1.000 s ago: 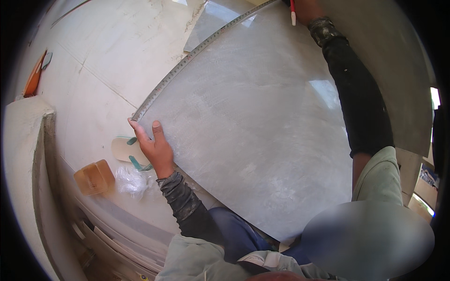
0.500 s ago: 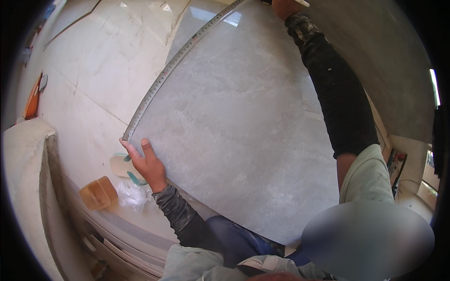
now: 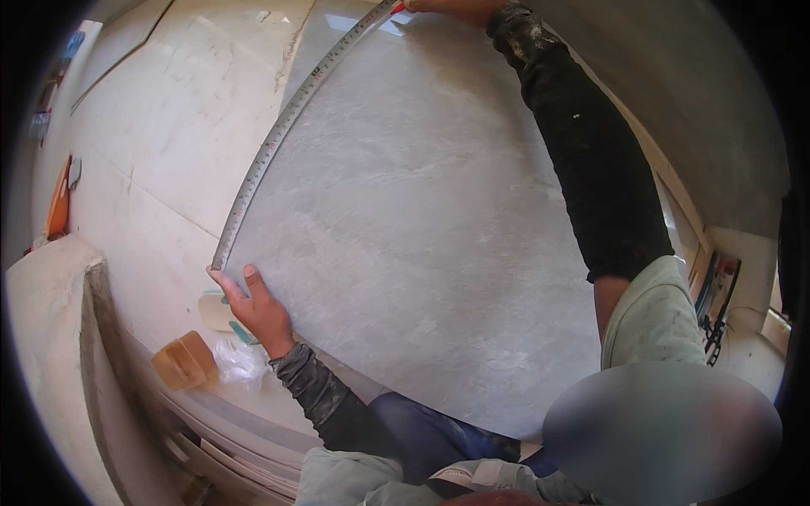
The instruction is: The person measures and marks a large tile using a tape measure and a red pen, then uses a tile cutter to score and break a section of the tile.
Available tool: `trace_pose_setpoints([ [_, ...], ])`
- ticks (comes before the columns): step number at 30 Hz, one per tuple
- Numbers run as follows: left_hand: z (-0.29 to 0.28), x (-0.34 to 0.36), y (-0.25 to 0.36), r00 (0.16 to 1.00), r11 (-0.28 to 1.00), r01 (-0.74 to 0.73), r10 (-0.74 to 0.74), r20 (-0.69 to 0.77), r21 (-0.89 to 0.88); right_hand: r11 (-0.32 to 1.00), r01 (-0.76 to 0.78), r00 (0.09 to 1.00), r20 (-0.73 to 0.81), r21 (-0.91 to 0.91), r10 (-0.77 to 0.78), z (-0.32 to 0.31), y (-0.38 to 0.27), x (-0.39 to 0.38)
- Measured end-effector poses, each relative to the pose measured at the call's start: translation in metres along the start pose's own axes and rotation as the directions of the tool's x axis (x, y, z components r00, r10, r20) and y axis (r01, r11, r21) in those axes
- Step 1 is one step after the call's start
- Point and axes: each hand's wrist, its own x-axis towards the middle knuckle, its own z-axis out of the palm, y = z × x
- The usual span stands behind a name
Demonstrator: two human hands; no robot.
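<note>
A big grey marbled tile (image 3: 396, 228) lies in front of me. Along its left edge runs the curved metal blade of a tape measure (image 3: 268, 150), from my left hand up to the top of the view. My left hand (image 3: 263, 314) is at the tile's near left corner, its fingertips touching the blade's end and its thumb held apart. At the far end my right hand (image 3: 451, 7), partly cut off by the upper edge, has its fingers closed on a red-tipped stick, seemingly a pencil (image 3: 398, 9), whose tip is at the blade. The tape's case is out of view.
A slipper (image 3: 218, 310) with green straps, a clear plastic bag (image 3: 240, 363) and a brown plastic tub (image 3: 185, 361) lie left of the tile. An orange tool (image 3: 59, 202) stands farther left. A pale ledge (image 3: 51, 312) borders the left, a grey panel (image 3: 675, 93) the right.
My right hand has moved left to the tape's blade, with the red tip now showing there. The left hand remains at the blade's end. The view has shifted slightly.
</note>
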Motion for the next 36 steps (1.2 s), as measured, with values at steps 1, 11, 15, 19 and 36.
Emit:
trace_pose_setpoints([
  [1, -0.0007, 0.0002, -0.0001, 1.000, 1.000, 0.000, 0.000, 0.002, 0.001, 1.000, -0.005, 1.000, 0.010, -0.005, 0.005, 0.0005, -0.0015, 0.0003],
  [11, -0.0034, 0.0006, -0.0013, 1.000, 0.999, 0.002, -0.003, 0.023, 0.032, 0.998, 0.033, 0.998, -0.049, -0.046, -0.036, 0.0073, -0.0018, 0.0016],
  [15, -0.0011, 0.0007, -0.0025, 1.000, 1.000, -0.004, 0.004, 0.030, -0.010, 0.997, -0.035, 0.998, -0.054, -0.064, 0.031, 0.0078, -0.0022, -0.0004],
  [19, -0.0018, 0.0011, -0.0010, 1.000, 1.000, -0.006, 0.006, 0.023, 0.006, 0.996, -0.042, 0.999, -0.031, -0.074, 0.039, 0.0048, -0.0056, 0.0006],
  [36, -0.0029, 0.0023, -0.0024, 0.999, 1.000, 0.016, -0.017, 0.037, 0.014, 0.996, -0.024, 1.000, -0.021, -0.081, 0.022, 0.0044, -0.0041, 0.0020],
])
